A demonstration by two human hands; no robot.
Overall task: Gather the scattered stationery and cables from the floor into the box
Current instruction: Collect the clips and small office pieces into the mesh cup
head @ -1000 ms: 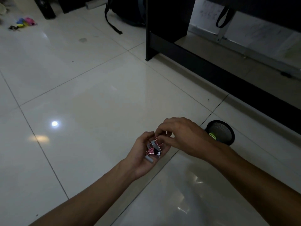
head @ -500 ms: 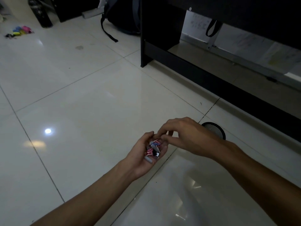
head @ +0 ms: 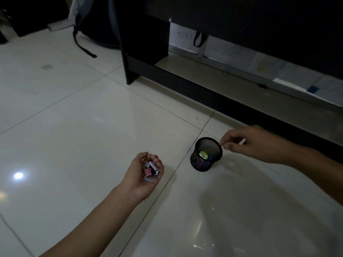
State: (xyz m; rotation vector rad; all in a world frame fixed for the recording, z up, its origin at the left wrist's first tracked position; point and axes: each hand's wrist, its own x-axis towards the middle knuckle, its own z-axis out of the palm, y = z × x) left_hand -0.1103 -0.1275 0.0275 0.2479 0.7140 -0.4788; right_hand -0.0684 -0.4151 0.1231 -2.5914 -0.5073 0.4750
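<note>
Now my right hand (head: 248, 143) has left the pile and hovers at the mesh cup's (head: 206, 154) 2 o'clock rim, fingers pinched on what I cannot tell, while my left hand (head: 146, 173) cups the binder clips (head: 150, 169) at its 8 o'clock.

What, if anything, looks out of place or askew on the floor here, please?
The black mesh cup looks tilted, leaning on the tile with its open mouth turned toward the camera and a green item visible inside. The right hand hovers at its rim. The left hand cradles binder clips. Nothing looks spilled.
</note>
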